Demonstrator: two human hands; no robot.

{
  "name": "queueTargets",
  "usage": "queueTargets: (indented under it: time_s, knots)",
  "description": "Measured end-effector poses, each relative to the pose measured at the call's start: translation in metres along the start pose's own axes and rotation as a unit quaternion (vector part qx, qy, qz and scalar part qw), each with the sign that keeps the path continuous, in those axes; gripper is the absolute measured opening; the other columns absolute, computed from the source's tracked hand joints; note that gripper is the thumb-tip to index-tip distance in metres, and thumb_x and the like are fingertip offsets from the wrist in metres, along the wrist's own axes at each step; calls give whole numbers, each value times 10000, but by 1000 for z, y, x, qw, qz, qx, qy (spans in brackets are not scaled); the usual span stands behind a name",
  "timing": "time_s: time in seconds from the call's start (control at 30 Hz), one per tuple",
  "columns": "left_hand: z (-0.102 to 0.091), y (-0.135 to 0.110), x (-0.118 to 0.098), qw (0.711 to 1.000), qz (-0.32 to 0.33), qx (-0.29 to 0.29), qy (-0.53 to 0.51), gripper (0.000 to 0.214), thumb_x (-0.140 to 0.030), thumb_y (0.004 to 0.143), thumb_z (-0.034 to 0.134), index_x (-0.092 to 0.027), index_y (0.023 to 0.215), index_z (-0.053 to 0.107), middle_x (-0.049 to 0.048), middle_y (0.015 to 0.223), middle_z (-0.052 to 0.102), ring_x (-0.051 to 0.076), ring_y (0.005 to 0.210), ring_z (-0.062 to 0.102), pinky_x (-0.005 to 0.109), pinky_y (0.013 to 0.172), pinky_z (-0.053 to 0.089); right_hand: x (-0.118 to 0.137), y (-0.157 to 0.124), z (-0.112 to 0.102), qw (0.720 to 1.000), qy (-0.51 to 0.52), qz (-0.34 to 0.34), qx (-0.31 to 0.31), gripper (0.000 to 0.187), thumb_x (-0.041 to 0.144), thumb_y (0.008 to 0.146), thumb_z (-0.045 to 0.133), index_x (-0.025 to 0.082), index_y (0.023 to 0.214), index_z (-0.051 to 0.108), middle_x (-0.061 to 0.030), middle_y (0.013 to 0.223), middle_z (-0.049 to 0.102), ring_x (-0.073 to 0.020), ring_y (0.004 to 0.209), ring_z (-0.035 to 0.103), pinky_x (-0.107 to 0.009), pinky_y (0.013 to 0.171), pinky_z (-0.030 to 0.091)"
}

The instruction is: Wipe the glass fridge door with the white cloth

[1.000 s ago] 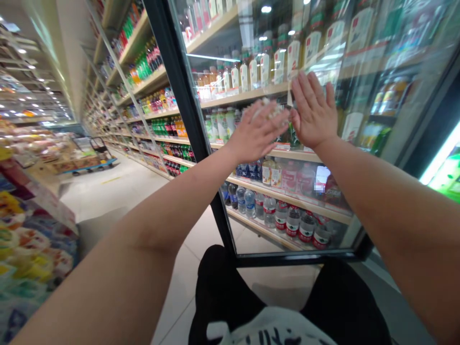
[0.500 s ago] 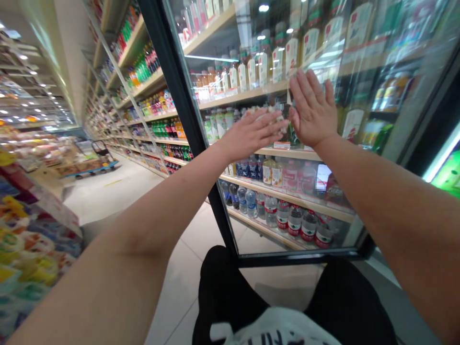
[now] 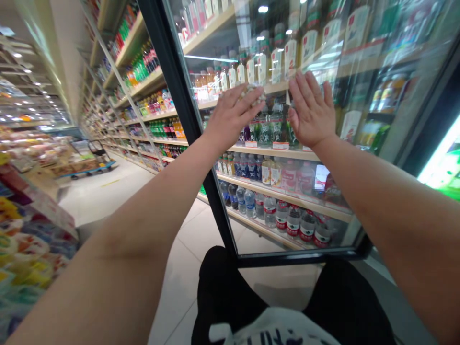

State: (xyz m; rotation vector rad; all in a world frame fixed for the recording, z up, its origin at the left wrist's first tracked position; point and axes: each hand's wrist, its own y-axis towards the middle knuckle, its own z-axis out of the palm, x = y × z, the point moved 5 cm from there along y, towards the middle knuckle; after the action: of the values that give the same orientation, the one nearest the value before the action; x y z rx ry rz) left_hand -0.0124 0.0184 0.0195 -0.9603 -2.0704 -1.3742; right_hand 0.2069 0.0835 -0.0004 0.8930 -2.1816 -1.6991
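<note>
A glass cooler door with a black frame stands open across my view. My left hand presses a crumpled, whitish cloth against the pane near the left side of the frame. Its fingers lie over the cloth, hiding most of it. To the right, my right hand rests on the glass with fingers straight and slightly apart, holding nothing. A small pale strip shows beside its fingertips; I cannot tell what it is.
Through the pane, bottled drinks line the shelves, mixed with reflections. A long shelf run recedes at left. A flat trolley stands in the aisle, with packaged goods at near left. My knees flank the door's lower edge.
My left hand has slid left and slightly up across the glass with the cloth, widening the gap between my hands. My right hand has stayed nearly in place.
</note>
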Motion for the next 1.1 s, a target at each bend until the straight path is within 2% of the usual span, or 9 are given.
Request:
queueTargets:
  time_s: [0.07,0.23,0.37,0.43,0.6,0.7,0.8,1.0,1.1]
  knots:
    - [3,-5,-9,1000,3,7,0,490,-177,1152,241,-263,1595,432,53,1681,364,263,1608,153,600,1281,264,1,0,-1,1000,3,-3,10,654,506,1086,145,280,1697,189,28,1743,174,-257,1641,119,-591,1349,110]
    - [9,-29,-33,978,170,117,-30,468,-173,1160,282,-330,1577,426,-67,1663,394,189,1593,218,501,1303,296,2,-1,-3,1000,8,-3,-3,637,476,1082,175,306,1697,193,49,1737,176,-252,1637,145,-576,1344,128]
    - [-6,-30,2,999,36,24,-7,513,-167,1140,242,-288,1620,375,17,1691,347,220,1614,124,565,1310,245,3,-1,-1,999,34,8,-3,650,512,1063,180,337,1688,217,88,1730,176,-262,1631,173,-555,1354,109]
    - [-9,-33,3,1000,-9,-10,-1,542,-137,1123,245,-275,1632,368,51,1691,340,233,1617,85,583,1309,224,2,-1,0,999,40,10,4,668,521,1056,173,318,1691,207,93,1733,148,-253,1634,160,-559,1356,80]
    - [2,-39,-33,992,110,63,-26,551,-151,1124,340,-406,1610,390,-66,1641,431,166,1579,255,453,1318,260,-5,3,10,997,69,39,18,691,549,987,152,444,1669,182,209,1646,316,-149,1644,-12,-425,1358,-74]
    - [-1,-33,-19,999,44,21,-5,571,-152,1119,304,-377,1643,340,-31,1676,375,227,1596,196,522,1318,229,-7,4,13,995,80,55,27,679,565,962,158,525,1640,173,248,1599,378,-71,1628,-71,-380,1349,-108]
    - [-4,-34,-12,998,-40,-48,29,615,-106,1098,269,-322,1674,273,31,1706,308,250,1609,62,564,1324,171,-5,3,9,996,71,43,18,700,558,998,129,388,1669,231,187,1682,257,-139,1643,36,-459,1361,-33]
    - [4,-46,-42,991,129,22,19,586,-141,1120,341,-362,1659,284,-64,1674,366,159,1603,128,425,1363,140,-13,-1,-1,990,44,115,-68,691,481,1034,163,259,1681,259,58,1733,190,-201,1628,182,-501,1348,127]
    - [-9,-35,-15,997,17,-51,46,577,-137,1126,253,-339,1664,306,-55,1693,330,197,1614,94,458,1364,135,-17,-2,0,985,48,137,-92,689,482,1037,169,252,1679,268,37,1731,209,-244,1626,191,-546,1340,113]
